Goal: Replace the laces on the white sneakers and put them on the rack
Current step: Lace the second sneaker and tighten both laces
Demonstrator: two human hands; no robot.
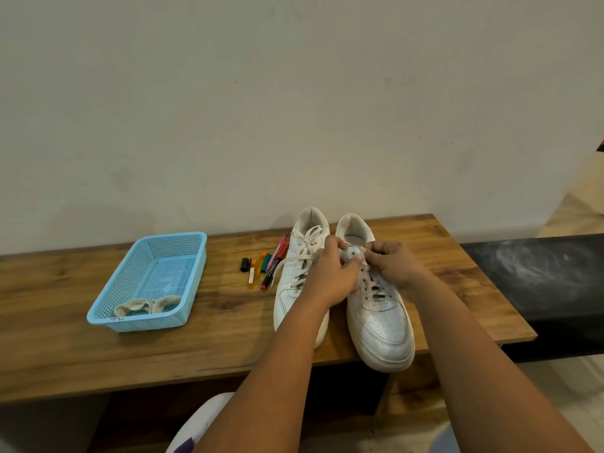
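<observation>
Atop right sneaker (379, 308), tongue (352, 253) pinched between both hands' fingers (340, 245).

hands (330, 276) on sneaker (379, 308), blue basket (183, 308)

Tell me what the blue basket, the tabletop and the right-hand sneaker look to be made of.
Blue basket: moulded plastic, seemingly, with perforated mesh walls and a matte look. Tabletop: wood or wood-look laminate, with brown grain and knots; which one is unclear. Right-hand sneaker: smooth white leather or synthetic, creased, with a perforated toe and slight sheen.

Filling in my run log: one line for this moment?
both hands at right sneaker laces | left sneaker laced | basket holds laces
</observation>
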